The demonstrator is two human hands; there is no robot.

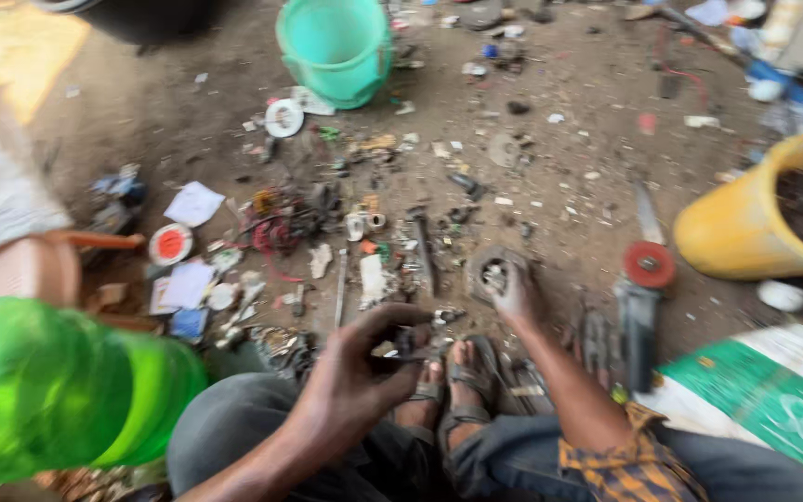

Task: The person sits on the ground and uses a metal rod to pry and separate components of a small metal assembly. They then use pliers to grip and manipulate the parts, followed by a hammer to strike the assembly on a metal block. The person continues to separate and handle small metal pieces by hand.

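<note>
I sit low on a dirt floor with my sandalled feet (pixel 453 376) in front of me. My left hand (pixel 360 367) is raised over my left knee, its fingers curled around a small dark metal part (pixel 409 346). My right hand (pixel 516 296) reaches forward and rests on a round grey metal housing (pixel 492 271) lying on the ground. The picture is blurred, so the small part's shape is unclear.
Scattered scrap, wires and paper cover the ground ahead. An angle grinder with a red disc (pixel 643 279) lies right of my hand. A yellow bucket (pixel 745 223) stands at right, a teal bucket (pixel 336 46) at the back, a green plastic bottle (pixel 48 386) near left.
</note>
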